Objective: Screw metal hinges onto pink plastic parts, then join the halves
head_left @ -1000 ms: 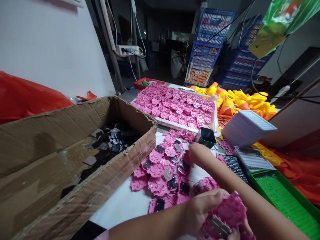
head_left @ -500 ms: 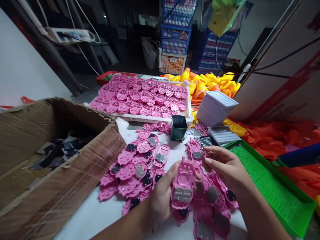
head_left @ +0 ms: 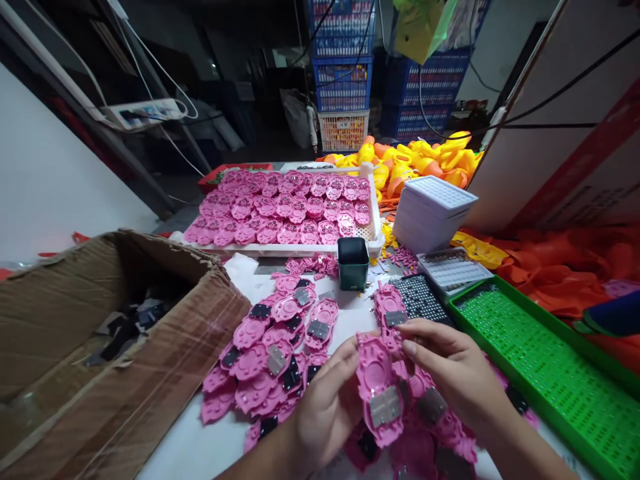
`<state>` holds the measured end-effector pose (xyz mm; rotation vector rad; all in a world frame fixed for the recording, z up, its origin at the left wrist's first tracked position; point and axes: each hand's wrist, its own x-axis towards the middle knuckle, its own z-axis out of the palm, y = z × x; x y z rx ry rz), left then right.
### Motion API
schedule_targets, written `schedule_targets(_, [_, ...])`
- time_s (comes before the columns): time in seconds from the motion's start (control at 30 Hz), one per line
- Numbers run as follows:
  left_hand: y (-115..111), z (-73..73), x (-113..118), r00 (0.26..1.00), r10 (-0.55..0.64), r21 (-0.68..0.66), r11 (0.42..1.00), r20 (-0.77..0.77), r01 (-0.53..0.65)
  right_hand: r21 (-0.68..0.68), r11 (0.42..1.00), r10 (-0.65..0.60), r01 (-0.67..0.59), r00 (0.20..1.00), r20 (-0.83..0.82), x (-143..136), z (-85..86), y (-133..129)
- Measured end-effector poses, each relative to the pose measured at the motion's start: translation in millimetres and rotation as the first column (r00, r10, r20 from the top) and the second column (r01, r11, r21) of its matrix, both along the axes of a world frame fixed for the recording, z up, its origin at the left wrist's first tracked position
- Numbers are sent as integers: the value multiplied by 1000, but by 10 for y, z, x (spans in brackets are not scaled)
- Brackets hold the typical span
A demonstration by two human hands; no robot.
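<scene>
My left hand (head_left: 333,393) grips a pink plastic shell (head_left: 376,373) by its left side, tilted up, with a silver metal plate (head_left: 385,405) across its lower part. Close to the shell's upper right edge is my right hand (head_left: 445,363), thumb and fingers pinched together; what lies between the fingertips is too small to make out. Beneath both hands lie more pink shells (head_left: 433,403), partly covered. Left of my hands spreads a pile of similar shells (head_left: 250,360) with silver or black plates.
A cardboard box (head_left: 165,373) stands at left. Behind are a white tray (head_left: 280,251) of pink parts and a dark green cup (head_left: 353,270). On the right are a black perforated tray (head_left: 425,300), a green tray (head_left: 545,360) and stacked white trays (head_left: 433,213).
My right hand has come down and closer to the shell in my left hand. That shell has tilted and shifted slightly right and down. The camera view has shifted a little.
</scene>
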<state>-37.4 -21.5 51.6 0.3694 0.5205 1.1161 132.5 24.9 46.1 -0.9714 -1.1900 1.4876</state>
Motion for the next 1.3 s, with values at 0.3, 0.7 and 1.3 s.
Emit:
schedule_targets(0.3, [16,-48,-27,997,17,-32,999,-69,-19,385,923,-97,-25,951,293,-43,91,-71])
schedule_targets(0.7, [-28,-9,9,987,-13,-41,999,-157,6,746,645,-284,-168,853,438,-118,53,-88])
schedule_targets(1.3, [-86,-77,-89,837,84,189,982,-540,24,843,464,-329,-272,831,449,-181,40,-232])
